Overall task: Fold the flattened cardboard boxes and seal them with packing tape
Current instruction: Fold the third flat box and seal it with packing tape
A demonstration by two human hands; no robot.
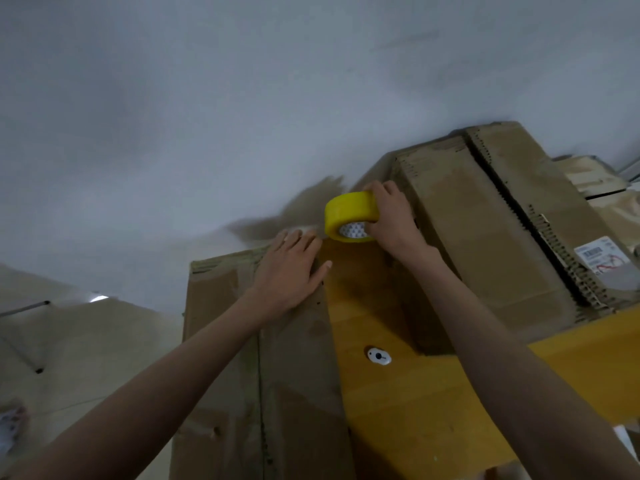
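Cardboard, the box (277, 358) stands against the tabletop (433, 393); the left hand (289, 271) lies flat on its top, seemingly to pin the flaps, while the right hand's (389, 216) grip curls round the tape (349, 216) at the box's far edge.

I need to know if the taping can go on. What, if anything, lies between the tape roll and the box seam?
Nothing visible does. The right hand grips the tape roll at the far end of the box, and the left hand presses flat beside the seam.

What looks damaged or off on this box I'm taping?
The cardboard box under the left hand looks worn: its surface is creased and blotchy with dark spots. The right hand grips the yellow tape roll at its far edge.
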